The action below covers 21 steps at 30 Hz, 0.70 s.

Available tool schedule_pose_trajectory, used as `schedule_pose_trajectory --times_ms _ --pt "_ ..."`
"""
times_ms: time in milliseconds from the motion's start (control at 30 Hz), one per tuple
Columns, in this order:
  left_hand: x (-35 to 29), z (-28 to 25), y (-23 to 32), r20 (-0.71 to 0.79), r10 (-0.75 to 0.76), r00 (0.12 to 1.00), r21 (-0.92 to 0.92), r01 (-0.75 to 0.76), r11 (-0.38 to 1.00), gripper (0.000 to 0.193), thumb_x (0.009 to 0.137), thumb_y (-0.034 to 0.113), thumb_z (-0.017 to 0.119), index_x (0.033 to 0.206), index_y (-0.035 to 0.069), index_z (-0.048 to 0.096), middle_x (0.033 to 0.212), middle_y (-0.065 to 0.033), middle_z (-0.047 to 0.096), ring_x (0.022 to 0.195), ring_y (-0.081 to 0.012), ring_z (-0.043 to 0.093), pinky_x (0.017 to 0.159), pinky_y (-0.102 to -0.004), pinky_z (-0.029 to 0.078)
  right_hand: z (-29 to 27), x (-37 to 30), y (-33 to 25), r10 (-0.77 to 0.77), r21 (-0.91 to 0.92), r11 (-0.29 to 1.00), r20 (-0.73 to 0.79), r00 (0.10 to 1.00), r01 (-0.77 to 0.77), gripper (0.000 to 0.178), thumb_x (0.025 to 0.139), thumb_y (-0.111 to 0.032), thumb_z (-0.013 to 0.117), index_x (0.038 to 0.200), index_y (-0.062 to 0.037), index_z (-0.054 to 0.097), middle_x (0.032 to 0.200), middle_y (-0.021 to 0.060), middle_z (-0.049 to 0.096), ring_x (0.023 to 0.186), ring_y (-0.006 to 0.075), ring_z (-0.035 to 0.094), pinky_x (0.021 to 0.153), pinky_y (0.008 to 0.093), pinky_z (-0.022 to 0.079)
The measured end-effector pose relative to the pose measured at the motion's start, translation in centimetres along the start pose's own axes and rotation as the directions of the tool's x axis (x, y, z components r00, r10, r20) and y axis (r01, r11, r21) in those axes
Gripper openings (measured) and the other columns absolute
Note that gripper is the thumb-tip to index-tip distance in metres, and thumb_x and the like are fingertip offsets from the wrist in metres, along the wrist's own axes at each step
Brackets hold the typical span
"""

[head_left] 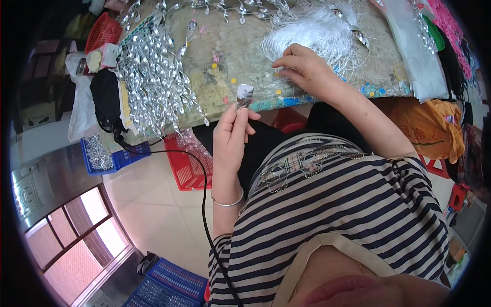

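Note:
My left hand [232,130] is closed in a pinch on a small, flat shiny silver piece [245,93], held upright just off the table's near edge. My right hand [309,71] hovers over the table, its fingers curled and the tips close together. Whatever they hold, if anything, is too fine to make out. Just beyond it lies a loose heap of thin white strings [296,30]. On the left side of the table, many silver twisted, leaf-shaped pieces [158,77] hang together in a thick bunch.
The worn table [225,41] has coloured flecks along its near edge. Clear plastic bags [417,48] lie at the right, above an orange bag [429,125]. A red basket [192,171] and blue trays [171,279] stand lower down. A black cable [204,189] runs past my left arm.

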State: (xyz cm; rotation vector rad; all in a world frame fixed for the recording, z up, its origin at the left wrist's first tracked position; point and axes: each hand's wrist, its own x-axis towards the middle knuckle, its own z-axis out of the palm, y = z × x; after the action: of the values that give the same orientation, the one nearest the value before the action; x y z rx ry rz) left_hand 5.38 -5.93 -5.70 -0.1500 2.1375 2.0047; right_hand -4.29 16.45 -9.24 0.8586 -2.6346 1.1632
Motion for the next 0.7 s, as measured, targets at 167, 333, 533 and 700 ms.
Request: schedule_pose_trajectory --times_ms 167,333,533,700 --pt "-1.5 0.0 -1.2 -0.009 -0.108 0.994 0.021 0.108 0.994 0.031 0.097 0.021 0.047 0.121 0.004 0.057 0.086 0.0019 0.062 0.060 -0.0003 0.044 0.051 -0.0141 0.033 1.6 0.6 0.5 -0.040 -0.130 0.991 0.018 0.999 0.042 0.016 0.077 -0.009 0.067 0.093 -0.0072 0.064 0.094 0.0096 0.054 0.090 0.0288 0.052 0.080 0.0364 0.044" --pt "-2.0 0.2 -1.6 0.003 -0.120 0.993 0.008 0.120 0.993 0.029 0.097 0.020 0.047 0.118 0.003 0.058 0.084 0.0019 0.062 0.058 -0.0006 0.042 0.051 -0.0144 0.034 1.8 0.9 1.8 -0.032 -0.101 0.994 0.005 0.999 0.032 0.010 0.078 -0.008 0.066 0.086 -0.0045 0.061 0.091 0.0101 0.055 0.088 0.0289 0.051 0.077 0.0362 0.044" --pt "-1.9 -0.2 -2.7 -0.030 -0.136 0.990 -0.039 0.135 0.990 0.029 0.097 0.021 0.048 0.118 0.004 0.058 0.083 0.0028 0.061 0.057 -0.0001 0.042 0.050 -0.0140 0.033 1.0 0.6 1.1 -0.027 -0.017 0.999 0.038 0.999 0.027 0.010 0.078 -0.010 0.065 0.086 -0.0051 0.062 0.090 0.0104 0.054 0.087 0.0281 0.052 0.077 0.0362 0.043" --pt "-1.8 0.0 -3.3 -0.041 -0.143 0.989 -0.035 0.142 0.989 0.029 0.097 0.021 0.048 0.119 0.004 0.058 0.083 0.0027 0.061 0.057 -0.0002 0.042 0.050 -0.0140 0.033 3.0 0.0 -1.1 -0.083 -0.075 0.994 0.030 0.996 0.085 0.019 0.075 -0.014 0.069 0.093 -0.0096 0.065 0.092 0.0087 0.054 0.091 0.0280 0.050 0.080 0.0363 0.044"
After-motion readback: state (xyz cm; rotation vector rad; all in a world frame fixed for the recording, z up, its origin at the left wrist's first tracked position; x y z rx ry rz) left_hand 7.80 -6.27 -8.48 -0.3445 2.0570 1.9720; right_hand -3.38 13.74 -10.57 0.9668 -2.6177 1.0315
